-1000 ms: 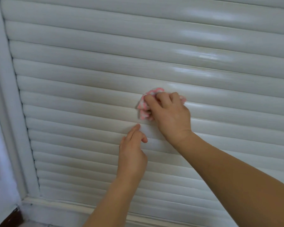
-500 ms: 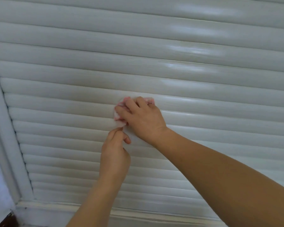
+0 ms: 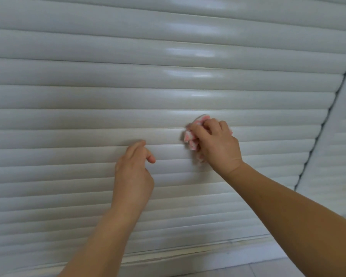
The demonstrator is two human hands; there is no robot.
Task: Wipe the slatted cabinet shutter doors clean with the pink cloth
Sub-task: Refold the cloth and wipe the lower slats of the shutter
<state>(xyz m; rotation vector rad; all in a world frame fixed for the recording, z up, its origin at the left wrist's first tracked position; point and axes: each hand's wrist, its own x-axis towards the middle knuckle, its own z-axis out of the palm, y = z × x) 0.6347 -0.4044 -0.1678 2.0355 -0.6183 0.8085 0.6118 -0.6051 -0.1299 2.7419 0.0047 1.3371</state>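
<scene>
I can see only part of the white, glossy slatted shutter door (image 3: 128, 80); its top and left side run out of frame, and a dark seam on the right divides it from a second white slatted door (image 3: 340, 140), also cut off. The slats run horizontally, long axis left to right. My right hand (image 3: 216, 144) hides most of the bunched pink-and-white checked cloth (image 3: 190, 136); only crumpled edges show left of and above my curled fingers, which grip it against a mid-height slat. My left hand (image 3: 133, 174) sits lower and to the left, fingers extended with their tips touching a slat and the thumb sticking out, holding nothing. The cloth's shape is unclear.
</scene>
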